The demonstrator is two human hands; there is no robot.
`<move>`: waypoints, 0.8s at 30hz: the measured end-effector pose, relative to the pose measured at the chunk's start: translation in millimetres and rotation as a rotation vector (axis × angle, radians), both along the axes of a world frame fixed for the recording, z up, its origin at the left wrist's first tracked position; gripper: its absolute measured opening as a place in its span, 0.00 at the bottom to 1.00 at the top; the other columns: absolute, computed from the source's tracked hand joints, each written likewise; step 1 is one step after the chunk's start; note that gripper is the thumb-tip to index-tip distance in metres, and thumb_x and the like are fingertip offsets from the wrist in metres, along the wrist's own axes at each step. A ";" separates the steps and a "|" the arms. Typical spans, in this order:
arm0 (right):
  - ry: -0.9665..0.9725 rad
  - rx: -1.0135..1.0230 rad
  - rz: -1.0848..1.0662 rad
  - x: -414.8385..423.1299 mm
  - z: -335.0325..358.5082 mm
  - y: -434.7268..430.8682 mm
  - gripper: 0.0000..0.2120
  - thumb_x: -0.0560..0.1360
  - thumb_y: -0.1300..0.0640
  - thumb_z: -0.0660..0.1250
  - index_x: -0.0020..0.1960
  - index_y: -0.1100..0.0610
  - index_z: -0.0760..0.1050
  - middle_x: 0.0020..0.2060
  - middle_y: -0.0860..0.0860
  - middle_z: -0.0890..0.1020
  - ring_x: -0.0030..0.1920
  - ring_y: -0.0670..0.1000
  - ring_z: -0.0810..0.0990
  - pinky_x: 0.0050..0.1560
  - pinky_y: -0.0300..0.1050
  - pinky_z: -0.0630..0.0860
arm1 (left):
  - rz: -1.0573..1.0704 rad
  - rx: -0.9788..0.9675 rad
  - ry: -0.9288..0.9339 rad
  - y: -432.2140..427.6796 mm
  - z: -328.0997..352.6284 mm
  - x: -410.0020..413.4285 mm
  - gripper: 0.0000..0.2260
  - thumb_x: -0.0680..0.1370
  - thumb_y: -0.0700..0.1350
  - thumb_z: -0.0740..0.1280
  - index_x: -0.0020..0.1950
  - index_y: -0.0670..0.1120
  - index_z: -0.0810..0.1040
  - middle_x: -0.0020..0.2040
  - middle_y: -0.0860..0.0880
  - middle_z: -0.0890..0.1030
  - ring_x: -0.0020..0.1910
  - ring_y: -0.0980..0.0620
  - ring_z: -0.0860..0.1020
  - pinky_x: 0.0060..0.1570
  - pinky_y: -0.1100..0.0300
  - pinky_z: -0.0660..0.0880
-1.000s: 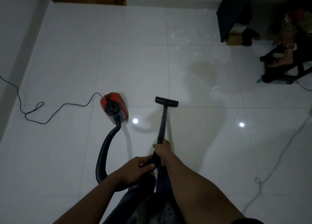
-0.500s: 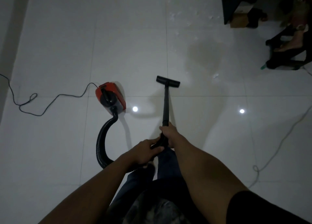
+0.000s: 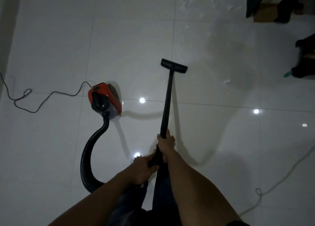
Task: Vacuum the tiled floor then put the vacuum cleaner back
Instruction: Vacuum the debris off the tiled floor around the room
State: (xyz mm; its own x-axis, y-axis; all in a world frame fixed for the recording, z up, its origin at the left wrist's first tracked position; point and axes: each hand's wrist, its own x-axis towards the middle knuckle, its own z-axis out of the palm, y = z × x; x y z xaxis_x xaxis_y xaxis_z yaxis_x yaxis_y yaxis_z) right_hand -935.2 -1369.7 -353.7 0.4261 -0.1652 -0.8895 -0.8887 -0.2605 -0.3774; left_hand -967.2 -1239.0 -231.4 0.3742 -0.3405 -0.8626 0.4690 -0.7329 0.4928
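One black wand (image 3: 167, 99) is gripped by left hand (image 3: 143, 169) and right hand (image 3: 166, 145).

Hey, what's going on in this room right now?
A person is vacuuming the tiled floor. Both hands grip the black wand: the right hand farther forward, the left hand at its rear end. The floor head rests on the tiles ahead. The orange canister sits to the left, joined by a black hose. White scraps lie beyond the head, not yet picked up.
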 end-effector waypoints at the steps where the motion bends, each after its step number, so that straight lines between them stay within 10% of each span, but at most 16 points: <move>1: 0.012 0.036 -0.059 8.1 -0.3 -6.3 0.32 0.82 0.47 0.64 0.83 0.46 0.58 0.78 0.60 0.66 0.74 0.58 0.69 0.78 0.60 0.65 | -0.001 0.006 -0.004 -9.8 1.5 8.0 0.25 0.84 0.51 0.59 0.81 0.57 0.57 0.44 0.50 0.83 0.31 0.61 0.80 0.32 0.72 0.73; 7: 0.047 0.183 -0.256 75.5 6.8 -50.9 0.31 0.85 0.53 0.62 0.84 0.40 0.55 0.42 0.55 0.77 0.40 0.53 0.77 0.54 0.56 0.82 | 0.053 0.006 -0.010 -60.8 11.2 69.4 0.25 0.85 0.53 0.60 0.81 0.57 0.58 0.46 0.55 0.81 0.28 0.66 0.76 0.31 0.75 0.68; 12: 0.039 0.211 -0.312 127.1 16.0 -64.0 0.29 0.85 0.56 0.62 0.83 0.43 0.58 0.41 0.55 0.76 0.36 0.51 0.75 0.51 0.55 0.82 | -0.012 0.062 -0.072 -79.9 19.6 121.2 0.24 0.85 0.51 0.58 0.81 0.57 0.58 0.57 0.43 0.83 0.46 0.47 0.82 0.45 0.60 0.76; 18: 0.027 0.182 -0.285 185.1 24.0 -75.1 0.30 0.85 0.55 0.62 0.84 0.44 0.57 0.47 0.57 0.77 0.40 0.53 0.76 0.57 0.59 0.83 | 0.025 -0.023 -0.077 -86.6 24.6 176.0 0.22 0.86 0.48 0.57 0.81 0.50 0.60 0.60 0.39 0.81 0.47 0.53 0.83 0.47 0.63 0.79; 21: 0.018 0.151 -0.251 214.7 28.0 -82.4 0.29 0.85 0.56 0.62 0.83 0.43 0.58 0.49 0.57 0.79 0.40 0.53 0.76 0.55 0.58 0.82 | 0.052 -0.054 -0.055 -89.6 22.2 203.8 0.19 0.86 0.49 0.57 0.77 0.49 0.65 0.30 0.54 0.83 0.24 0.62 0.77 0.40 0.60 0.79; 24: 0.012 0.118 -0.222 243.8 32.8 -89.5 0.28 0.85 0.55 0.62 0.83 0.44 0.59 0.51 0.57 0.80 0.41 0.53 0.77 0.56 0.56 0.82 | 0.052 -0.087 -0.013 -91.9 24.8 236.4 0.18 0.85 0.51 0.58 0.74 0.48 0.68 0.26 0.55 0.81 0.25 0.58 0.78 0.47 0.48 0.82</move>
